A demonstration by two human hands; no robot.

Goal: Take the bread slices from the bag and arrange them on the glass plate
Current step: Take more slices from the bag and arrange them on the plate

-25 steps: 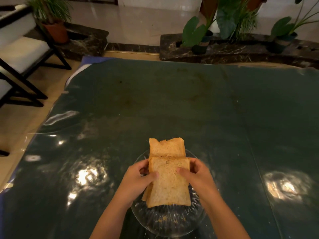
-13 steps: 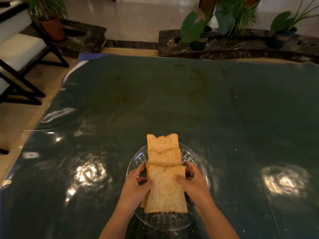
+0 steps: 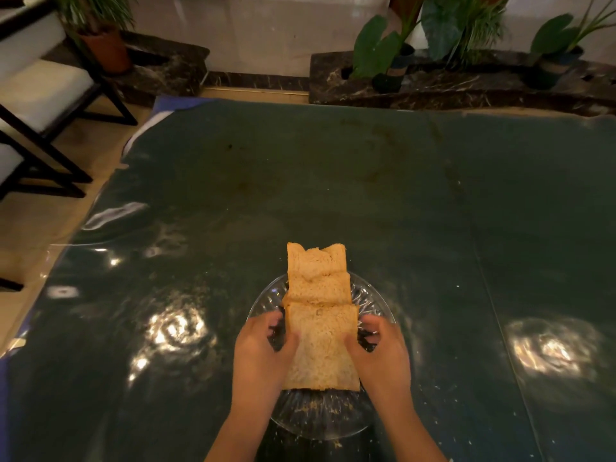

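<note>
A clear ribbed glass plate (image 3: 320, 418) sits near the front of the table. Three brown bread slices lie on it in an overlapping row running away from me: the far slice (image 3: 315, 260) juts past the plate's far rim, the middle slice (image 3: 318, 290) overlaps it, and the near slice (image 3: 321, 348) lies on top toward me. My left hand (image 3: 258, 358) grips the near slice's left edge, thumb on top. My right hand (image 3: 381, 356) grips its right edge. No bag is in view.
A dark green glossy covering (image 3: 333, 181) spreads over the table, with crumbs around the plate and bright light reflections left and right. A black-framed chair (image 3: 43, 105) stands at the far left. Potted plants (image 3: 393, 48) line a dark ledge beyond the table.
The slices under the top one have spread out away from me into an overlapping row. Both hands have lowered the near slice onto the plate.
</note>
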